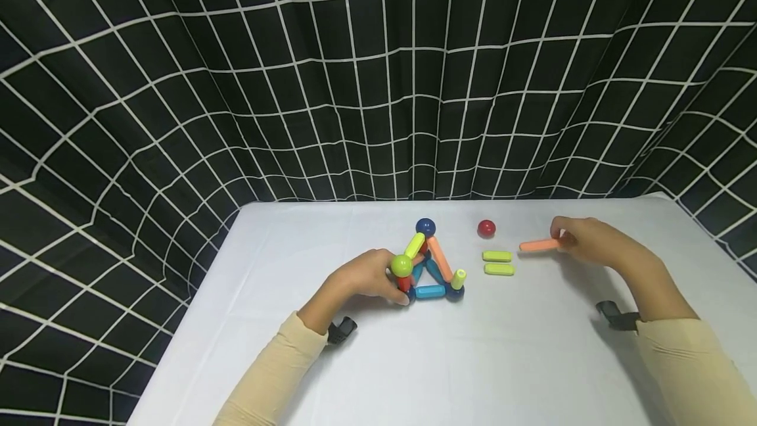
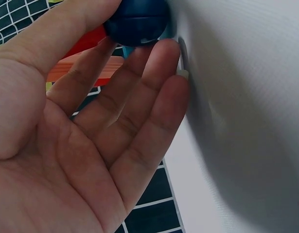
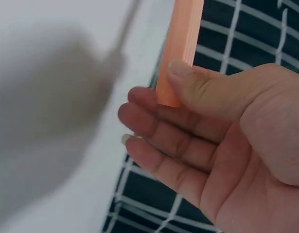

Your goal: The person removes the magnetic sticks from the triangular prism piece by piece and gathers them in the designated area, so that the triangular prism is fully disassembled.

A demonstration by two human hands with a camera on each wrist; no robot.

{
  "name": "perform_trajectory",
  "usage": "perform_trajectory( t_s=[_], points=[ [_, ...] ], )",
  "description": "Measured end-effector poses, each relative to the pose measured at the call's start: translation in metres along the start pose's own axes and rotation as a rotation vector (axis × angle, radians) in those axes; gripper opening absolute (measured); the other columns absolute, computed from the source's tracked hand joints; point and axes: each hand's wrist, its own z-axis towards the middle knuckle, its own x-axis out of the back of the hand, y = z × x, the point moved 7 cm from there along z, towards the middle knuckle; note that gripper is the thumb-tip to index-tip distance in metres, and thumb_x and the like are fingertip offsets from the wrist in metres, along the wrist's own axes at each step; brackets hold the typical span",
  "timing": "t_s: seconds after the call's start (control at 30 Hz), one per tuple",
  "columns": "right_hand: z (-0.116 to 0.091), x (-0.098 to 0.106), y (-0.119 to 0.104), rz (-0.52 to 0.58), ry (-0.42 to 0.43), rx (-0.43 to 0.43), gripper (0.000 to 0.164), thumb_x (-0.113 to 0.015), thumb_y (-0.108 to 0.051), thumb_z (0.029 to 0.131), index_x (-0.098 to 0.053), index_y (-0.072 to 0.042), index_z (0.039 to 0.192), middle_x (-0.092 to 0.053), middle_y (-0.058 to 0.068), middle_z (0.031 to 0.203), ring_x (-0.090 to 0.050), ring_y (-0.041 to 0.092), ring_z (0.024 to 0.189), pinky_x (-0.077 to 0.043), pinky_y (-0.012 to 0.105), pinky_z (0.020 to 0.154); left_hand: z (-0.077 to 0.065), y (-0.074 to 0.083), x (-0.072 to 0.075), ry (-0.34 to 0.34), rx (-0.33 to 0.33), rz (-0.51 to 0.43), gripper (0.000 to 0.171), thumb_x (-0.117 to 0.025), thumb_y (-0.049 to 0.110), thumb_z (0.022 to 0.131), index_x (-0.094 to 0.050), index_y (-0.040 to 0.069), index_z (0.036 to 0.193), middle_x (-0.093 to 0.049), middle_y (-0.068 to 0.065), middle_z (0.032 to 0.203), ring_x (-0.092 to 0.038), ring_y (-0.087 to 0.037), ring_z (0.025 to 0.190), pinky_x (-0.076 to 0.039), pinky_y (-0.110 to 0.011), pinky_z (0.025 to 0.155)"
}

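My left hand (image 1: 371,275) grips the near left corner of a structure built from rods and balls. In the left wrist view its thumb and fingers are about a dark blue ball (image 2: 139,24). Above that corner sit a red rod (image 1: 404,283) and a green ball (image 1: 402,265). The base has blue rods (image 1: 430,292), and a long orange rod (image 1: 440,259) runs along the right side. A short yellow-green rod (image 1: 458,279) stands on the right corner ball. Off to the right, my right hand (image 1: 591,240) pinches one end of a loose orange rod (image 3: 181,53), which points left.
Two yellow-green rods (image 1: 499,269) lie side by side between the structure and my right hand. Behind them is a red ball (image 1: 487,228). A white cloth covers the table (image 1: 473,367), and a black curtain with a white grid (image 1: 367,97) hangs around its back and sides.
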Motion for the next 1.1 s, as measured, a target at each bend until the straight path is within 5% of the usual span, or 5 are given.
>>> perform_trajectory(
  t_s=[0.33, 1.1],
  points=[
    [0.006, -0.006, 0.039, 0.026, -0.037, -0.083, 0.014, -0.074, -0.001, 0.082, -0.066, -0.005, 0.094, -0.066, 0.012, 0.09, -0.053, 0.025, 0.075, -0.049, 0.045, 0.066, 0.001, -0.001, -0.001, -0.002, -0.001, -0.01, 0.025, -0.093, 0.024, 0.069, -0.072, 0.02, 0.082, -0.065, 0.005, 0.085, -0.055, -0.016, 0.079, -0.046, -0.033, 0.071],
    [0.003, -0.013, 0.039, 0.048, -0.118, -0.124, 0.013, -0.077, -0.007, 0.081, -0.069, -0.005, 0.091, -0.065, 0.011, 0.088, -0.055, 0.026, 0.078, -0.049, 0.051, 0.073, 0.002, -0.003, -0.001, 0.003, -0.014, -0.054, 0.024, -0.092, 0.018, 0.07, -0.073, 0.021, 0.084, -0.065, 0.006, 0.089, -0.057, -0.017, 0.085, -0.048, -0.037, 0.078]
  ],
)
